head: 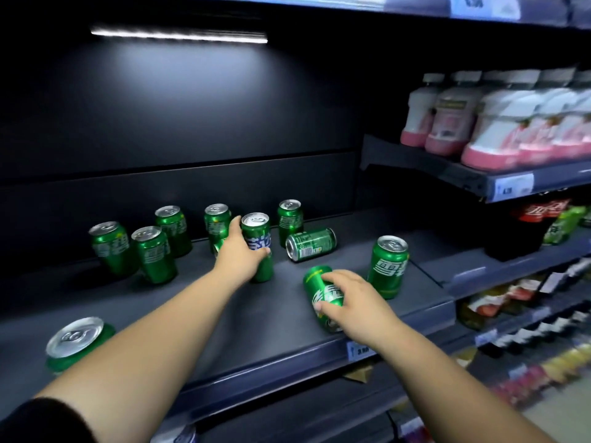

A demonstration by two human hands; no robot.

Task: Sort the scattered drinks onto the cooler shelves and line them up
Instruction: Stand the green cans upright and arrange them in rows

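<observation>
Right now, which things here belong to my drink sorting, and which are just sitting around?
Job: upright green can in the left hand; lying green can under the right hand; tipped can behind; scattered standing cans; dark shelf.
Just there: pink-bottomed bottles; dark cola bottles; price tag; light strip.

Black sleeve (41,420) above the bare left forearm (144,340); right forearm (447,378) bare.

Cans (388,266): green, white lettering, silver tops. Shelf (262,318): dark grey. Bottles (447,113): white over pink bases. Sleeve (41,422): black. Price tag (515,186): pale blue.
</observation>
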